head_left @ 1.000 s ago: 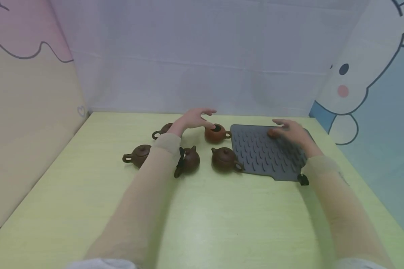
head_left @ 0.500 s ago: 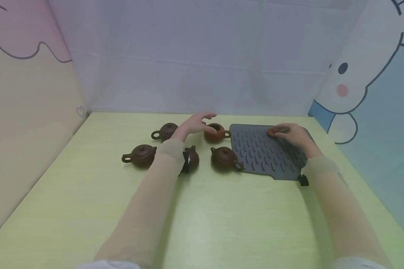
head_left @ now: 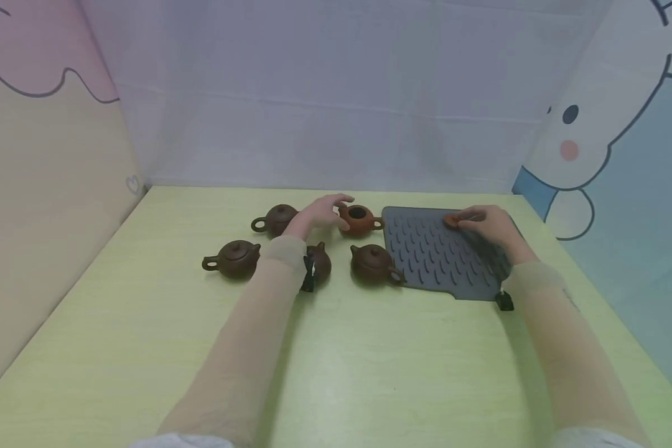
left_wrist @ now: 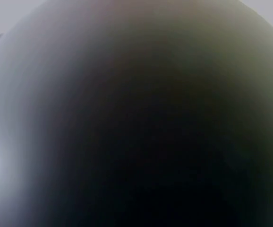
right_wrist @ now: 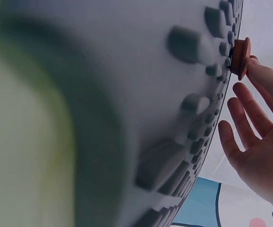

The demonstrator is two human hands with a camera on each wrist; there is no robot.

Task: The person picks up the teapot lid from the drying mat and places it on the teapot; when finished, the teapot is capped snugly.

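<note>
On the grey pegged mat [head_left: 425,249], a small reddish-brown teapot lid [head_left: 451,220] sits near the far edge. My right hand [head_left: 490,224] pinches it; in the right wrist view, thumb and forefinger meet at the knob of the lid [right_wrist: 241,59], the other fingers spread. Left of the mat stands a reddish teapot [head_left: 361,223], its round mouth uncovered and handle pointing right. Beside its left side is my left hand [head_left: 319,214], thumb and fingers apart in a loose C, hiding the spout. A dark blur [left_wrist: 165,142] fills the left wrist view.
Several darker lidded teapots stand around: one behind my left wrist [head_left: 280,219], one at left [head_left: 237,259], one partly hidden by my left cuff [head_left: 320,264], and another [head_left: 373,264] whose handle overlaps the mat edge. A pale curtain [head_left: 313,124] backs the table.
The right hand's fingers have closed on the lid knob. My left hand has shifted slightly down from over the teapot mouth to its left side, uncovering the opening.
</note>
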